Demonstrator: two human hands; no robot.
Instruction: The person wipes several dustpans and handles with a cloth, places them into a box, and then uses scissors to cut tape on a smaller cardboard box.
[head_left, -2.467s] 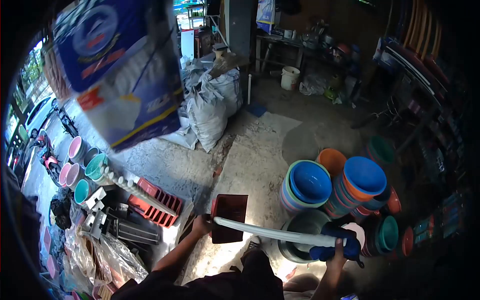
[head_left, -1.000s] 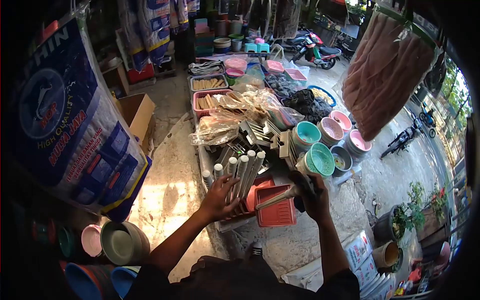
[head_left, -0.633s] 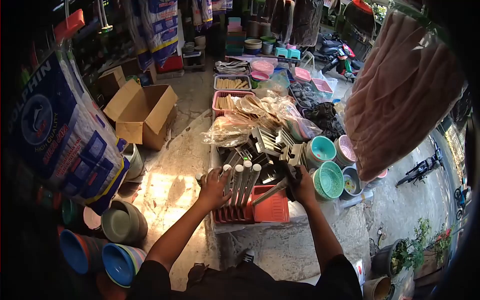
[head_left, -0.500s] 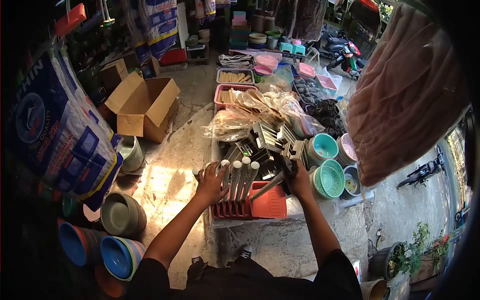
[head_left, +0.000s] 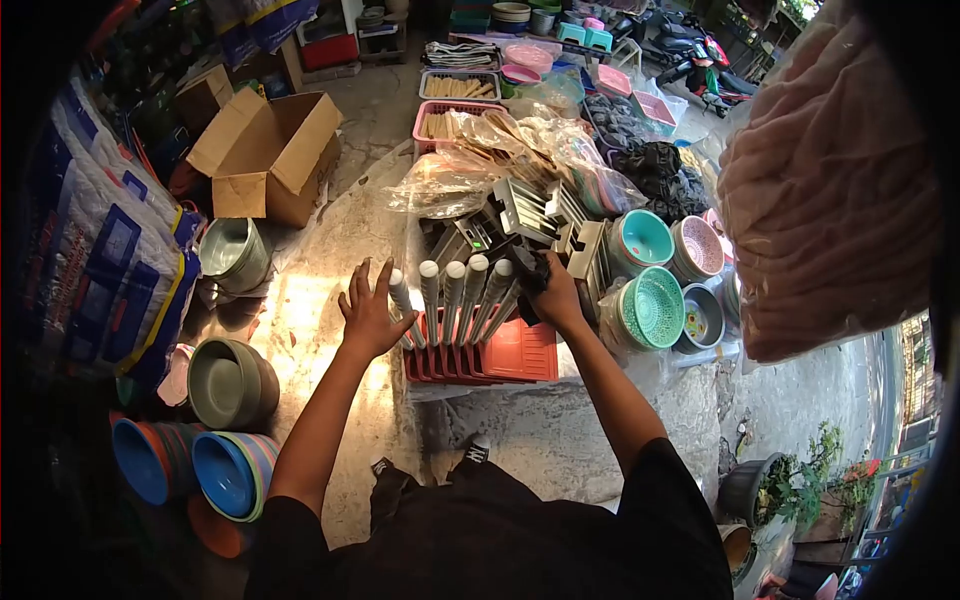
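Note:
Several red dustpans with upright silver handles stand in a row at the near end of the display. My left hand is open beside the leftmost handle, fingers spread, its thumb close to that handle. My right hand is closed at the right end of the row around something dark that I cannot make out. Behind it lie dark and grey slotted pieces, partly covered by the hand.
Stacked teal bowls stand right of the dustpans. Plastic-wrapped goods lie beyond. On the left are an open cardboard box, grey pots and blue basins. A wrapped pink bundle hangs at right.
The view has tilted down and shifted. My left hand has moved off the tops of the handles to the left side of the row. My right hand remains closed at the right end.

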